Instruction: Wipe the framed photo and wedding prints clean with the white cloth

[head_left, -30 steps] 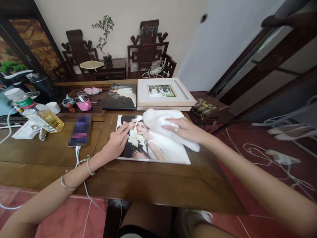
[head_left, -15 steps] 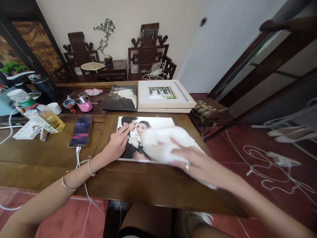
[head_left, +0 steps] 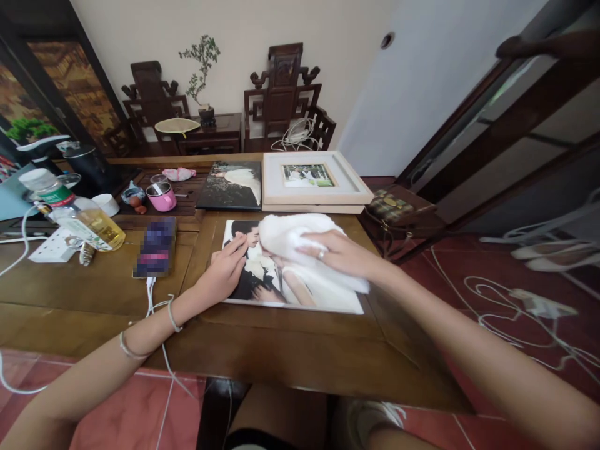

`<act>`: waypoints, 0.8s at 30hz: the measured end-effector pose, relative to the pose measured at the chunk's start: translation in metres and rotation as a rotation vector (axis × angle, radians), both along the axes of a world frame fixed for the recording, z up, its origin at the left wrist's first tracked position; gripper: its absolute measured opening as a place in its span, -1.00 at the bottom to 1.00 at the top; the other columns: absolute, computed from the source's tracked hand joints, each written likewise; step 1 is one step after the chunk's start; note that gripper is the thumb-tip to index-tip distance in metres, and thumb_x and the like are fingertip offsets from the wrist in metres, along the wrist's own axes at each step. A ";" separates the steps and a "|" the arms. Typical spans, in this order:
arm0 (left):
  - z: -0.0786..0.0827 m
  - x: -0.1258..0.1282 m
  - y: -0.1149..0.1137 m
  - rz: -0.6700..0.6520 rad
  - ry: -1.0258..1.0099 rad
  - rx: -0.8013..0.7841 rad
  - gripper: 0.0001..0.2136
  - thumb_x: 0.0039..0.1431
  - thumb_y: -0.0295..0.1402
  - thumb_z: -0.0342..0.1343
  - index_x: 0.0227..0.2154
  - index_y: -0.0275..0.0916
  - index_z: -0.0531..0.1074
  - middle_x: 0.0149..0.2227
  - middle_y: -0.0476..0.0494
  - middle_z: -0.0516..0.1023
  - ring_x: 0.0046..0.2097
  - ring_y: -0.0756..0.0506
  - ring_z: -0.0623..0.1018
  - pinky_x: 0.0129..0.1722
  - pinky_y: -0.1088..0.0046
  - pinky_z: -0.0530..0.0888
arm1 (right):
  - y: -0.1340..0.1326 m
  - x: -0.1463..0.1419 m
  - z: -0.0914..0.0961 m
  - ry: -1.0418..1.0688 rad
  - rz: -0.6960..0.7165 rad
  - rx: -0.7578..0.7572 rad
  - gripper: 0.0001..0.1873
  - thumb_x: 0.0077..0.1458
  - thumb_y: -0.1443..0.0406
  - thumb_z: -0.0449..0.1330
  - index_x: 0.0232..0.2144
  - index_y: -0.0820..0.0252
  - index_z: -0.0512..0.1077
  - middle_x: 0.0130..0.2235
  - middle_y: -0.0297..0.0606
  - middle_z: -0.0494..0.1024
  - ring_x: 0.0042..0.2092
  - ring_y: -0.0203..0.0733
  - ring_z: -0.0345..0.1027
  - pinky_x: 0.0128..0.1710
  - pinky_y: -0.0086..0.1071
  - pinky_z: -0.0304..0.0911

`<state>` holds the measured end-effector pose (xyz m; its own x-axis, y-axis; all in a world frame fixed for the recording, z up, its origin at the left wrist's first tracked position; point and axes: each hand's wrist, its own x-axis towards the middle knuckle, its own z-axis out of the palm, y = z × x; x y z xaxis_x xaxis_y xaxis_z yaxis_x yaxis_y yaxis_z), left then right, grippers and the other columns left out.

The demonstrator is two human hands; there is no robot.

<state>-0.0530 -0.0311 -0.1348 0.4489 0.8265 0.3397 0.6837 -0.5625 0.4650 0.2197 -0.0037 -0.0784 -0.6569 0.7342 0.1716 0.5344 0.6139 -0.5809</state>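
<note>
A frameless wedding photo panel (head_left: 262, 275) lies flat on the brown wooden table (head_left: 290, 347) in front of me. My left hand (head_left: 222, 272) rests on its left edge, fingers stretched out over the printed surface. A fluffy white cloth (head_left: 284, 234) covers the panel's upper middle and part of its right side. On top of the cloth is my right hand (head_left: 335, 253), wearing a ring, its fingers bent into the folds and gripping it. The picture beneath the cloth is hidden.
Behind the panel sit a dark photo panel (head_left: 229, 187) and stacked pale wooden frames (head_left: 319, 203). To the left lie a charging phone (head_left: 154, 247), a bottle of yellow liquid (head_left: 96, 225), a power strip (head_left: 54, 245) and a pink cup (head_left: 163, 200). Cables (head_left: 506, 319) trail over the floor at right.
My right hand has moved the white cloth up and to the left across the panel, uncovering its lower right part. My left hand stays in place on the left edge.
</note>
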 end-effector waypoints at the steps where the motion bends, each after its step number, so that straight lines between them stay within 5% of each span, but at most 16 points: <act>1: 0.000 0.000 0.000 -0.004 -0.001 -0.001 -0.59 0.32 -0.43 -0.19 0.21 -0.23 0.18 0.27 -0.26 0.19 0.31 -0.18 0.14 0.24 0.07 0.19 | 0.013 -0.003 0.000 0.025 -0.034 0.009 -0.61 0.23 0.06 -0.04 -0.37 0.16 0.45 -0.29 -0.22 0.56 -0.20 -0.02 0.42 -0.03 -0.08 0.22; 6: 0.001 0.000 0.000 0.005 0.011 -0.015 -0.58 0.31 -0.44 -0.21 0.21 -0.30 0.17 0.27 -0.30 0.19 0.31 -0.19 0.14 0.24 0.07 0.19 | 0.028 -0.014 -0.001 0.071 -0.138 0.068 -0.64 0.23 0.10 -0.04 -0.39 0.15 0.42 -0.31 -0.24 0.57 -0.21 0.01 0.42 0.03 -0.02 0.17; 10: 0.000 0.000 -0.001 0.016 0.006 -0.009 -0.57 0.31 -0.45 -0.22 0.22 -0.29 0.15 0.27 -0.31 0.18 0.31 -0.19 0.15 0.24 0.06 0.20 | -0.022 -0.021 -0.001 -0.004 -0.011 0.093 -0.71 0.24 0.24 -0.06 -0.39 0.17 0.42 -0.35 -0.28 0.57 -0.26 -0.06 0.48 0.21 0.07 -0.06; 13: -0.001 0.000 -0.001 0.022 0.009 -0.004 -0.57 0.31 -0.46 -0.22 0.22 -0.28 0.16 0.27 -0.31 0.19 0.31 -0.19 0.15 0.23 0.06 0.20 | -0.073 -0.023 0.006 -0.049 0.087 0.065 -0.77 0.21 0.32 -0.03 -0.31 0.15 0.43 -0.06 -0.17 0.55 0.13 0.04 0.28 0.24 0.06 -0.07; 17: -0.001 0.001 -0.001 0.031 0.030 -0.014 -0.57 0.30 -0.46 -0.22 0.21 -0.29 0.15 0.27 -0.31 0.18 0.32 -0.19 0.14 0.23 0.07 0.21 | -0.110 -0.022 0.021 -0.135 0.246 -0.006 -0.80 0.13 0.40 0.07 -0.27 0.09 0.46 0.10 -0.24 0.45 0.26 -0.01 0.07 0.26 -0.03 -0.06; 20: 0.000 0.002 -0.001 0.024 0.039 -0.011 -0.57 0.30 -0.47 -0.23 0.22 -0.30 0.15 0.27 -0.32 0.18 0.32 -0.19 0.13 0.23 0.06 0.21 | -0.100 -0.018 0.021 -0.163 0.217 -0.003 -0.81 0.16 0.36 0.05 -0.26 0.09 0.46 0.07 -0.23 0.48 0.23 0.03 0.13 0.20 -0.04 0.06; 24: 0.001 0.001 -0.001 0.010 0.031 0.000 -0.57 0.30 -0.47 -0.23 0.21 -0.33 0.16 0.27 -0.33 0.18 0.31 -0.20 0.14 0.23 0.05 0.21 | -0.048 -0.016 0.007 -0.123 0.053 0.067 -0.72 0.24 0.25 -0.06 -0.29 0.13 0.45 -0.17 -0.19 0.58 0.11 0.10 0.29 0.10 0.01 0.17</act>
<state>-0.0518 -0.0325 -0.1338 0.4512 0.8309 0.3256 0.7030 -0.5557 0.4438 0.2040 -0.0520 -0.0716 -0.7133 0.6878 0.1345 0.5651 0.6780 -0.4700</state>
